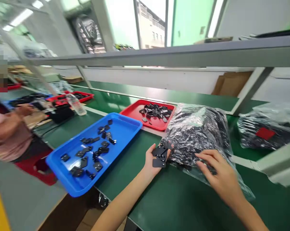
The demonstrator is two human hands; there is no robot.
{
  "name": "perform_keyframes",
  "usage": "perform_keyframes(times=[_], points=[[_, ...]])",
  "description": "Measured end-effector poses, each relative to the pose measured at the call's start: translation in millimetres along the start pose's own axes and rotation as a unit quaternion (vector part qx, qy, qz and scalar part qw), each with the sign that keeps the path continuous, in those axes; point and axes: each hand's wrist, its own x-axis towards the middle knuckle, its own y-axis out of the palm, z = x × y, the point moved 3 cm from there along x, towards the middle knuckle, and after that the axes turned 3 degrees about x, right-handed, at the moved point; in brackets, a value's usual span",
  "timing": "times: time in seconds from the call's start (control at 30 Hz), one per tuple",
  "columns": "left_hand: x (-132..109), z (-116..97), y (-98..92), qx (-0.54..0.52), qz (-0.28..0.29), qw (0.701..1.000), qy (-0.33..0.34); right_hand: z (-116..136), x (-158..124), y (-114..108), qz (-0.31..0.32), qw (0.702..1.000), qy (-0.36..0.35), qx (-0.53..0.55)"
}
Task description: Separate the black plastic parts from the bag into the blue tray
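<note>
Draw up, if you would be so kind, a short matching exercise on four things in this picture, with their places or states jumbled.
1. left hand
2. blue tray
3. large plastic bag
4. nearer red tray

A. between the blue tray and the bag
B. cupped around black parts
C. see-through and wrinkled
D. jutting past the table edge

Pairs: 1-B, 2-D, 3-C, 4-A

Clear bottle [76, 104] near co-worker [9, 134] at left, brown cardboard [233, 84] against white wall [183, 77], grey shelf [159, 57] above, window [151, 27] behind
</note>
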Motion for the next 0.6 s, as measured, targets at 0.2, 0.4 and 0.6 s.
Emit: perform_keyframes(times=[0.2,0.4,0.6], points=[[4.3,-115.3,-8.6,0.039,-0.085,0.968,0.232,-40.6,-6.2,-32.9,0.087,0.995,0.04,0.003],[-23.7,-184.7,-1.5,0.187,-0.19,0.893,0.363,-78.8,-39.5,9.0,0.372,0.917,0.143,-0.006],[-50.9,-186.9,20.7,0.386,-0.216,0.791,0.423,-85.5,-26.8,14.1,0.352,0.908,0.169,-0.154]])
